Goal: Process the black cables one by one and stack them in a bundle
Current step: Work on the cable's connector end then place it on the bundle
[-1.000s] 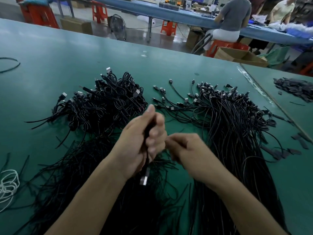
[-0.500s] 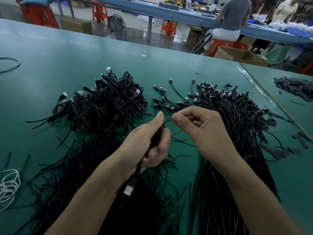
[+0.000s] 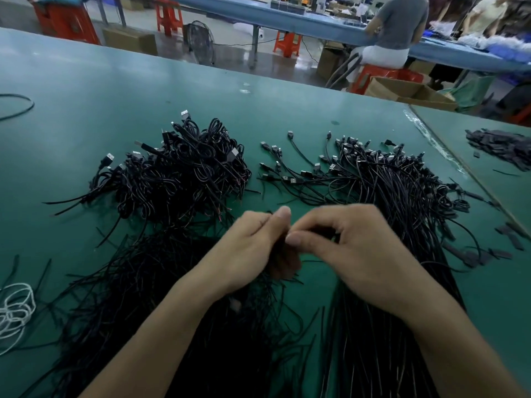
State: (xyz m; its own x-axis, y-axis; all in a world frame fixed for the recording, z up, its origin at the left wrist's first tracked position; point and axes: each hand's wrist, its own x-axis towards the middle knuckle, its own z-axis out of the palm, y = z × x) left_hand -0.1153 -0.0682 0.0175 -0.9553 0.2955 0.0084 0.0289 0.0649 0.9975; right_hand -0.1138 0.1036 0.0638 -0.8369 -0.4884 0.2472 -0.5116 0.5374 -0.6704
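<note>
My left hand (image 3: pixel 253 248) grips a coiled black cable (image 3: pixel 283 255) above the green table (image 3: pixel 143 90). My right hand (image 3: pixel 344 248) pinches the same cable's wire right beside the left thumb; both are blurred by motion. A heap of coiled black cables (image 3: pixel 184 173) lies beyond the left hand. A long pile of straight black cables (image 3: pixel 396 196) with USB plugs fanned out at its far end runs under my right forearm. A loose mass of thin black wire pieces (image 3: pixel 143 297) lies under my left forearm.
A white cord loop (image 3: pixel 14 311) lies at the left edge. Black flat strips (image 3: pixel 502 147) are heaped on the adjoining table at right, with a few more strips (image 3: pixel 482 254) near the seam. People sit at a blue bench (image 3: pixel 316 21) behind, past red stools.
My right hand came in from the right and closed against the left thumb. The left hand turned, and the USB plug hanging below it is no longer in sight.
</note>
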